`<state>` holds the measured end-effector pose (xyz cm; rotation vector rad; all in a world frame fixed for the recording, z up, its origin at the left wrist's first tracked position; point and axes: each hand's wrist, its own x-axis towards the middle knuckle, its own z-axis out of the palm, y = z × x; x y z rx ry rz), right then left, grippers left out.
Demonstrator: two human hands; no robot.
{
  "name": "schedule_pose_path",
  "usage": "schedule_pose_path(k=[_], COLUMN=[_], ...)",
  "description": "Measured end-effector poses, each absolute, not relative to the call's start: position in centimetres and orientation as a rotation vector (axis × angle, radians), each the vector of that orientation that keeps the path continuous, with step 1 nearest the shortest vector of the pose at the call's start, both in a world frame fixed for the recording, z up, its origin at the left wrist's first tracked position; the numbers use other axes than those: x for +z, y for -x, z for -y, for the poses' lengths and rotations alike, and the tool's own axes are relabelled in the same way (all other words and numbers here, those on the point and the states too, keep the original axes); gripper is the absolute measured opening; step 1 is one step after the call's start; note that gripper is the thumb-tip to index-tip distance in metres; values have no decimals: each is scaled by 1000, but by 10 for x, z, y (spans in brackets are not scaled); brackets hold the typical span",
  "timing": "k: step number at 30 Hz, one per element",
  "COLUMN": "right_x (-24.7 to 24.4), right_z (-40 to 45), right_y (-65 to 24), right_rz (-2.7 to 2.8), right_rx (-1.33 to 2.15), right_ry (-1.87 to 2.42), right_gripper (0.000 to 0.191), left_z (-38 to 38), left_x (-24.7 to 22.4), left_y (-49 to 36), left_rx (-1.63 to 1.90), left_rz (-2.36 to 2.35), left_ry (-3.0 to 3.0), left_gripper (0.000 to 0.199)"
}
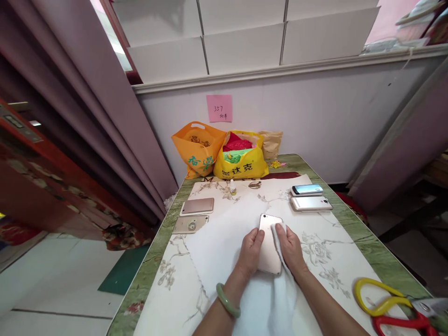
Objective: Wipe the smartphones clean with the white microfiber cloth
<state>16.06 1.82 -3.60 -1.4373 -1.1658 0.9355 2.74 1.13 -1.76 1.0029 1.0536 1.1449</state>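
Observation:
A pale gold phone point(269, 249), back side up, is held over a light blue cloth point(224, 242) spread on the table. My left hand point(251, 249) grips the phone along its left edge, thumb on its back. At the phone's right edge, my right hand point(290, 246) pinches a fold of the cloth, the thumb pressing it near the phone's upper right corner. A green bangle circles my left wrist. The fingers under the phone are hidden.
Two phones point(199, 205) lie left of the cloth, and two more point(311, 203) lie at the right. A small bottle point(233, 187) stands before the orange bag point(199, 149) and yellow bag point(241, 163). Scissors point(395, 303) with yellow and red handles rest at the lower right.

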Motion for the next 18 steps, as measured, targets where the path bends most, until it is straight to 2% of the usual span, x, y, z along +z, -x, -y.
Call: schedule_pose_path(k=[6, 18], right_x=[-31, -29], right_z=[-12, -9], right_y=[-156, -154], right_rz=[1419, 1456], right_rx=[1049, 999], right_ry=[1329, 1321], right_gripper=[45, 41], left_z=[-16, -30], left_x=[-26, -29], left_y=[-31, -41], left_rx=[1425, 1670], left_rz=[-1117, -1257], left_ry=[-743, -537], left_gripper=[41, 51])
